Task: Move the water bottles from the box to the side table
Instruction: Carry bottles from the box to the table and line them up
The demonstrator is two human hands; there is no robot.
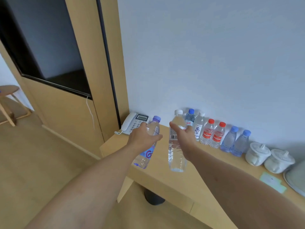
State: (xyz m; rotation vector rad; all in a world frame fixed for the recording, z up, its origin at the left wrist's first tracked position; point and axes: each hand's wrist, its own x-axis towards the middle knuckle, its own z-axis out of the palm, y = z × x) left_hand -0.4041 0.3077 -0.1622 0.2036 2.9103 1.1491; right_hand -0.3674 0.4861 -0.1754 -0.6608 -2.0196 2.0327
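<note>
while my left hand [145,138] grips the purple-capped bottle [148,142] and my right hand [184,139] the white-capped bottle [176,146], both feel full, heavy, slick, best clasped mid-body.

Both bare arms reach forward from the bottom of the view, out over the near edge of the light wooden side table [165,177]. The left hand [143,139] is curled tight around the upper part of a clear plastic bottle with a purple cap [148,146], thumb on the right side. The right hand [184,139] wraps a clear plastic bottle with a white cap [176,154] from its right side, thumb pointing up. Both bottles hang in the air, bottoms tilted toward the person
</note>
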